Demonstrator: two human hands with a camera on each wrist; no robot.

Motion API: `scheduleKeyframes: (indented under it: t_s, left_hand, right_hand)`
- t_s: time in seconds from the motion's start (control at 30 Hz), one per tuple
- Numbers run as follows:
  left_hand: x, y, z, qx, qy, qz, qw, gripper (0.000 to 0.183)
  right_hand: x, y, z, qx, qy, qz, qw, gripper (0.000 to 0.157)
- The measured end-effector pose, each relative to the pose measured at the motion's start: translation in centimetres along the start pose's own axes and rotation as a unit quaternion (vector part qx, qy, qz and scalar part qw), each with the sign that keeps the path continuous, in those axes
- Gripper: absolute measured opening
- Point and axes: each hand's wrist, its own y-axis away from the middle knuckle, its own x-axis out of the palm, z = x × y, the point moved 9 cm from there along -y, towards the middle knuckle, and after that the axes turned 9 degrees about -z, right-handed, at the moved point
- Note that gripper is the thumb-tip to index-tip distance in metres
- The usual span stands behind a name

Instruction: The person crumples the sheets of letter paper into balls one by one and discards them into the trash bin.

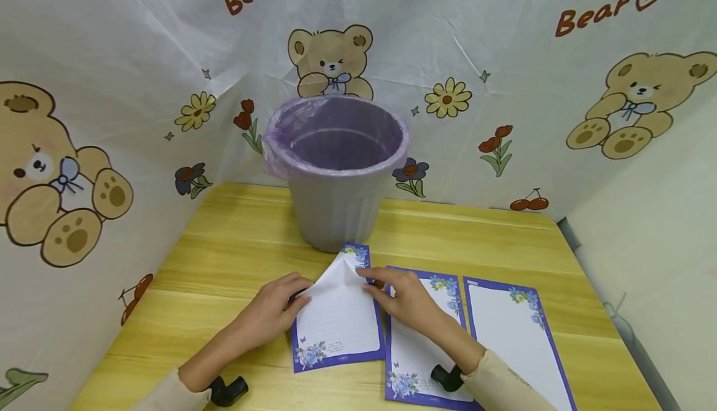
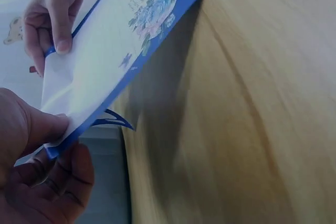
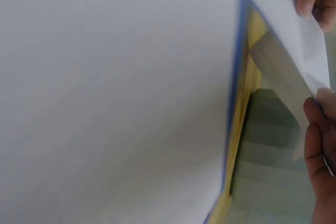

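Between both hands is a sheet of letter paper (image 1: pixel 342 327) with a blue-purple border and blue flowers. My left hand (image 1: pixel 271 308) pinches its left edge between thumb and fingers. At the right edge my right hand (image 1: pixel 411 302) pinches it at nearly the same height. The paper creases upward between the hands, and its flowered top end (image 1: pixel 356 252) slants off behind. In the left wrist view the sheet's lower end rises over the table and casts a shadow. The right wrist view shows the white back of the far part (image 3: pixel 281 77) hanging below the grip.
Two similar sheets lie to the right, a nearer one (image 1: pixel 422 352) under my right forearm and a farther one (image 1: pixel 512 336). A grey bin (image 1: pixel 342 205) with a purple liner bag (image 1: pixel 277 143) stands behind on the wooden table (image 1: pixel 235 243). Bear-print cloth (image 1: pixel 437 43) hangs behind.
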Motion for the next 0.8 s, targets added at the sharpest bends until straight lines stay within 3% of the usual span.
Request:
scheduleKeyframes:
  t_s: [0.27, 0.5, 0.63, 0.8]
  left_hand:
    - [-2.0, -0.4, -1.6, 0.0, 0.037, -0.075, 0.9965, 0.013]
    - [-2.5, -0.7, -2.8, 0.009, 0.09, -0.074, 0.9932, 0.023]
    - [-2.7, -0.7, -3.3, 0.014, 0.107, -0.093, 0.9899, 0.019]
    - [-3.0, -0.5, -4.3, 0.04, 0.162, -0.14, 0.9761, 0.018]
  right_hand:
    - [-1.8, -0.2, 0.4, -0.004, -0.01, -0.054, 0.999, 0.026]
    - [-3.9, 0.2, 0.8, 0.013, 0.006, -0.08, 0.997, 0.028]
    - [-4.8, 0.9, 1.5, -0.011, 0.015, -0.089, 0.996, 0.031]
    - [-5.8, 1.8, 2.2, -0.053, 0.031, -0.113, 0.992, 0.032]
